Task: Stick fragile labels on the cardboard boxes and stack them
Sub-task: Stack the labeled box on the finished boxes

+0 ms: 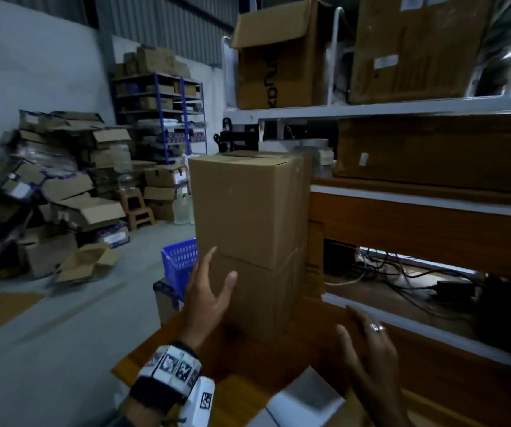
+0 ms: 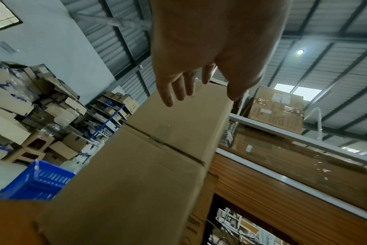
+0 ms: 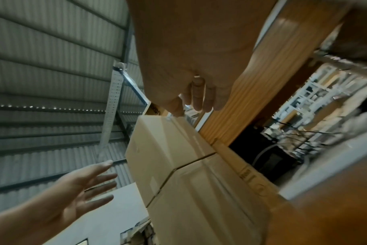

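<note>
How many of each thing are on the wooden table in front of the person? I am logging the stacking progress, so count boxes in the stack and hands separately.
Stacked cardboard boxes: 2, the upper box on the lower box
Open hands near the stack, holding nothing: 2, the left hand and the right hand
Total: 4

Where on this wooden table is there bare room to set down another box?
Bare wood lies in front of the box stack, between the left hand and right hand. Right of the stack is crowded by the shelf unit; the near edge holds a white sheet.
</note>
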`<state>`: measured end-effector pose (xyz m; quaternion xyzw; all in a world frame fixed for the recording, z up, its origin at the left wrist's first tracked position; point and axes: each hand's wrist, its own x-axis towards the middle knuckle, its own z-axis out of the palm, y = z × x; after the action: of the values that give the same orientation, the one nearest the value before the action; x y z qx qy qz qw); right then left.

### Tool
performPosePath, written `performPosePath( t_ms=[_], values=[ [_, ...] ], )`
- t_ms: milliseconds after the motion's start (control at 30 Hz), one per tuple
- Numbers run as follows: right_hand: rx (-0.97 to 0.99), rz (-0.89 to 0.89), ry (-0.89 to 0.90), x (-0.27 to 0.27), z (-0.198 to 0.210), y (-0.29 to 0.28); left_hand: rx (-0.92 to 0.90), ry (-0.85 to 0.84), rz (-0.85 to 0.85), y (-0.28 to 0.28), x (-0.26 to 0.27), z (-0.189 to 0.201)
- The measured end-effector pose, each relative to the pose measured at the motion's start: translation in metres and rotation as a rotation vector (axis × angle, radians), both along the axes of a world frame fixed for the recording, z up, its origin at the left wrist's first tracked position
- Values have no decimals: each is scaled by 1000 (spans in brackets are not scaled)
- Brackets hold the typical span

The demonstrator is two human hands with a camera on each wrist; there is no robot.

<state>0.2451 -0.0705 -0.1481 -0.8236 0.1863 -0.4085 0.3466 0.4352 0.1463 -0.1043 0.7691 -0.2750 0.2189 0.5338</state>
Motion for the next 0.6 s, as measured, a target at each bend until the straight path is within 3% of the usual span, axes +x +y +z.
performPosePath(
  t_ms=[267, 467, 600],
  values=[
    [134, 108, -40, 152, 34, 30, -53, 95, -13, 12, 153, 34],
    [282, 145, -67, 214, 57, 32, -137, 217, -224, -1, 204, 33],
    [268, 146, -95, 224, 53, 34, -173, 225, -204, -4, 221, 24]
  ],
)
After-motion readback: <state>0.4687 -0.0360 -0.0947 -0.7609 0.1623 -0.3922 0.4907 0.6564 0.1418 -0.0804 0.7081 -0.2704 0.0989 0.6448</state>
